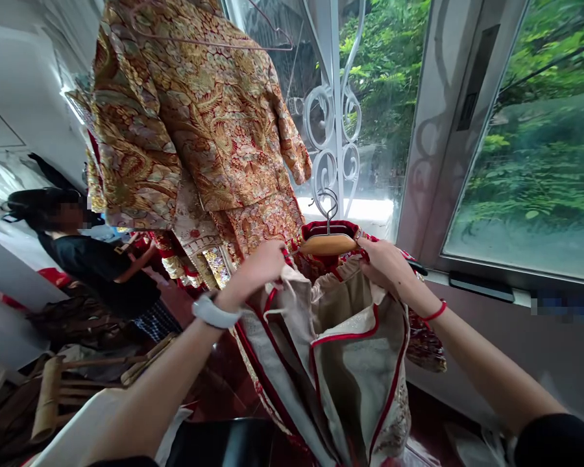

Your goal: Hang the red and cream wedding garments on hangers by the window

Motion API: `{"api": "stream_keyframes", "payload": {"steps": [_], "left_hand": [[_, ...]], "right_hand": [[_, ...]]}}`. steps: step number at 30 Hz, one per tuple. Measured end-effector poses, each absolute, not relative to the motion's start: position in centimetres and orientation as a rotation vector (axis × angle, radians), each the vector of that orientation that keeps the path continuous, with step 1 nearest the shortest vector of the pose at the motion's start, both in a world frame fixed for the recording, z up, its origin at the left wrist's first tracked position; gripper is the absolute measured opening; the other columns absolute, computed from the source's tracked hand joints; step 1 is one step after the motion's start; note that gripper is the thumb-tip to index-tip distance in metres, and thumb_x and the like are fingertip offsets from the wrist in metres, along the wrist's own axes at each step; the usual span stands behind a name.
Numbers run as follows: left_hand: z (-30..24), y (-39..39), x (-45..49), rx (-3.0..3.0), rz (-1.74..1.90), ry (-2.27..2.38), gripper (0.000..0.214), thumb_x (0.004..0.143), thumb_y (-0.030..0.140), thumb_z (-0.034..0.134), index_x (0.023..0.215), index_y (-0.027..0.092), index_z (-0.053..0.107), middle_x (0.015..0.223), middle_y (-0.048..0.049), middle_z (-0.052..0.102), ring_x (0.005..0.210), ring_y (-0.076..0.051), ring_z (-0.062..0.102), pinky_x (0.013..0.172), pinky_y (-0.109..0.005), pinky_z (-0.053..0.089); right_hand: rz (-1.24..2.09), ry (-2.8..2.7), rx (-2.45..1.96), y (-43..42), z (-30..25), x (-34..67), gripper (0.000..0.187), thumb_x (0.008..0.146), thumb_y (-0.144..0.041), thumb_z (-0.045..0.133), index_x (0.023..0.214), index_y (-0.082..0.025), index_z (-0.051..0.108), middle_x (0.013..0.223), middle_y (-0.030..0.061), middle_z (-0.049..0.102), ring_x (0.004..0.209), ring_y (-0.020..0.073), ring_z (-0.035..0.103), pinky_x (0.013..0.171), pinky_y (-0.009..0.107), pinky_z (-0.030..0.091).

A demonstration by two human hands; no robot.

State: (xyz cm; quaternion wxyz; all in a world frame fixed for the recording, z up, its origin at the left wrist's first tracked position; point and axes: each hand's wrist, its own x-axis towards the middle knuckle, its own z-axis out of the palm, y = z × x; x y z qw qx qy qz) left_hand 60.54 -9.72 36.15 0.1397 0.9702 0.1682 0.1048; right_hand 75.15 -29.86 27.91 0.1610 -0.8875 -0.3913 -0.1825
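A skirt (355,370) with a pale lining, red piping and a gathered waistband hangs open in front of me. My left hand (265,266) is closed on the left end of its waistband, the fingertips partly hidden. At the other end, my right hand (382,263) pinches the waistband close to the hanger's tip. Between my hands is a wooden hanger (328,244) with a metal hook, hung at the window grille. Behind it shows the red collar (333,227) of another garment, mostly covered by the skirt.
Gold and red brocade jackets (224,123) hang at the upper left on a wire hanger. White scrolled grillework (333,123) stands before the window. A person in black (95,266) works at the left. Below are a bamboo chair (48,395) and a black surface (224,444).
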Motion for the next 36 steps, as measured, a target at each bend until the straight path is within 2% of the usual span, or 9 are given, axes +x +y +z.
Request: {"api": "stream_keyframes", "payload": {"steps": [4, 10, 12, 16, 18, 21, 28, 33, 36], "left_hand": [[32.7, -12.7, 61.2, 3.03, 0.291, 0.545, 0.031, 0.082, 0.005, 0.035, 0.096, 0.008, 0.063, 0.104, -0.0198, 0.066, 0.103, -0.026, 0.061, 0.094, -0.037, 0.045], [32.1, -9.9, 61.2, 2.543, 0.196, 0.359, 0.041, 0.09, 0.031, 0.039, 0.125, 0.014, 0.052, 0.124, -0.0149, 0.061, 0.116, -0.025, 0.057, 0.096, -0.036, 0.047], [32.7, -7.8, 61.0, 2.379, 0.091, 0.216, 0.042, 0.09, 0.031, 0.042, 0.128, 0.017, 0.052, 0.119, -0.0115, 0.065, 0.11, -0.023, 0.061, 0.092, -0.033, 0.049], [33.8, -5.7, 61.3, 2.363, -0.144, 0.146, 0.04, 0.092, 0.035, 0.043, 0.121, 0.013, 0.059, 0.077, -0.0061, 0.068, 0.068, -0.019, 0.066, 0.07, -0.032, 0.052], [33.9, -5.8, 61.5, 2.648, -0.034, 0.121, 0.032, 0.092, 0.03, 0.044, 0.106, 0.014, 0.067, 0.071, -0.0062, 0.068, 0.067, -0.02, 0.065, 0.071, -0.033, 0.051], [33.0, -6.3, 61.6, 3.073, 0.355, 0.03, 0.026, 0.09, 0.026, 0.046, 0.09, 0.019, 0.071, 0.084, -0.0102, 0.072, 0.089, -0.026, 0.066, 0.085, -0.039, 0.048], [27.3, -5.5, 62.2, 2.869, 0.676, -0.065, 0.042, 0.097, 0.031, 0.03, 0.121, 0.014, 0.06, 0.122, -0.0151, 0.068, 0.111, -0.024, 0.064, 0.097, -0.039, 0.049], [26.4, -3.9, 62.7, 2.829, 0.761, -0.083, 0.043, 0.095, 0.037, 0.034, 0.12, 0.016, 0.064, 0.121, -0.0135, 0.07, 0.11, -0.026, 0.066, 0.097, -0.039, 0.051], [26.3, -3.2, 63.1, 2.788, 0.787, -0.142, 0.046, 0.094, 0.041, 0.035, 0.116, 0.016, 0.066, 0.117, -0.0133, 0.071, 0.108, -0.026, 0.068, 0.095, -0.039, 0.053]], "right_hand": [[-0.513, -1.107, -2.465, -30.4, 28.2, 75.8, 0.038, 0.078, -0.011, 0.045, 0.113, -0.013, 0.06, 0.073, 0.0088, 0.061, 0.067, 0.0221, 0.053, 0.056, 0.028, 0.026], [-0.435, -1.16, -2.387, -30.7, 27.8, 77.5, 0.053, 0.076, -0.009, 0.044, 0.127, -0.016, 0.055, 0.068, 0.0046, 0.058, 0.06, 0.02, 0.049, 0.056, 0.027, 0.027], [-0.41, -1.161, -2.366, -30.6, 27.8, 77.6, 0.053, 0.076, -0.009, 0.044, 0.127, -0.016, 0.056, 0.068, 0.0046, 0.058, 0.058, 0.0192, 0.048, 0.056, 0.027, 0.027], [-0.407, -1.137, -2.363, -30.4, 27.8, 77.8, 0.047, 0.076, -0.01, 0.045, 0.121, -0.013, 0.058, 0.073, 0.0071, 0.062, 0.059, 0.0191, 0.049, 0.057, 0.028, 0.028], [-0.408, -1.136, -2.372, -30.4, 27.9, 77.9, 0.046, 0.075, -0.01, 0.046, 0.12, -0.012, 0.059, 0.076, 0.0085, 0.064, 0.061, 0.0197, 0.051, 0.058, 0.027, 0.029], [-0.4, -1.138, -2.348, -30.3, 28.1, 77.8, 0.053, 0.073, -0.008, 0.046, 0.124, -0.013, 0.058, 0.077, 0.0081, 0.065, 0.063, 0.0199, 0.052, 0.058, 0.027, 0.03], [-0.296, -1.13, -2.133, -31.7, 28.0, 78.0, 0.059, 0.068, -0.006, 0.048, 0.126, -0.017, 0.055, 0.084, 0.0052, 0.067, 0.071, 0.0192, 0.057, 0.063, 0.025, 0.037], [-0.192, -0.761, -1.934, -37.8, 25.8, 80.9, 0.085, 0.065, -0.012, 0.058, 0.145, -0.014, 0.031, 0.06, -0.0068, 0.055, 0.054, 0.0156, 0.051, 0.055, 0.024, 0.038], [-0.092, -0.537, -1.897, -40.5, 24.3, 83.2, 0.102, 0.059, -0.013, 0.067, 0.15, -0.009, 0.022, 0.068, -0.004, 0.06, 0.058, 0.0158, 0.055, 0.055, 0.025, 0.042]]}}
